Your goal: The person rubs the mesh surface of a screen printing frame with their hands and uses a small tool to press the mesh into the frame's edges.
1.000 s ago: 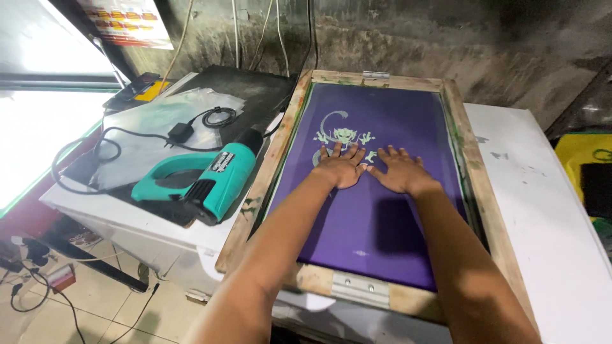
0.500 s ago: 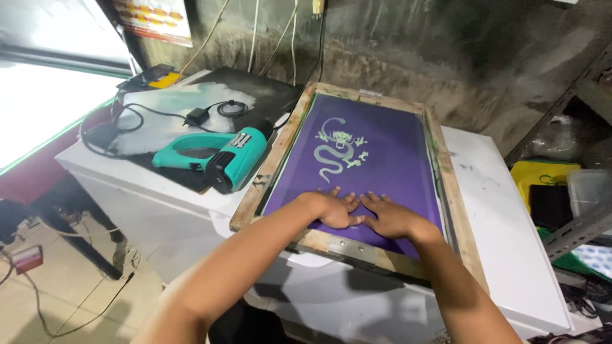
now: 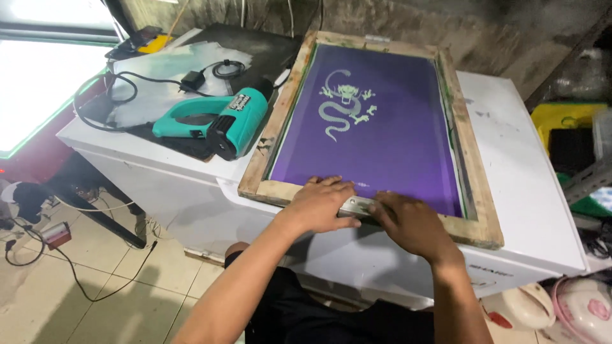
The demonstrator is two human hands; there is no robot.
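While both forearms reach forward from the bottom edge of the view, the white chest freezer [image 3: 510,146] fills most of the scene and carries everything else on its lid. On it lies the wooden screen-printing frame [image 3: 475,185], flat, its long sides running away from the person, its near rail close to the freezer's front edge. Purple mesh [image 3: 395,146] stretches inside the frame, bearing a pale dragon design [image 3: 344,108] toward the far end.

Beside the frame, on a dark board, rests a teal heat gun [image 3: 217,121] with its black cable [image 3: 121,95] looped behind it.

Left hand [image 3: 322,205] lies palm down on the near rail, fingers spread flat and their tips touching the purple mesh. Right hand [image 3: 411,223] sits just beside it, also palm down, fingers bent over the rail. Between the two, a small metal plate [image 3: 357,206] on the rail shows, and both hands touch it; neither hand closes around anything.
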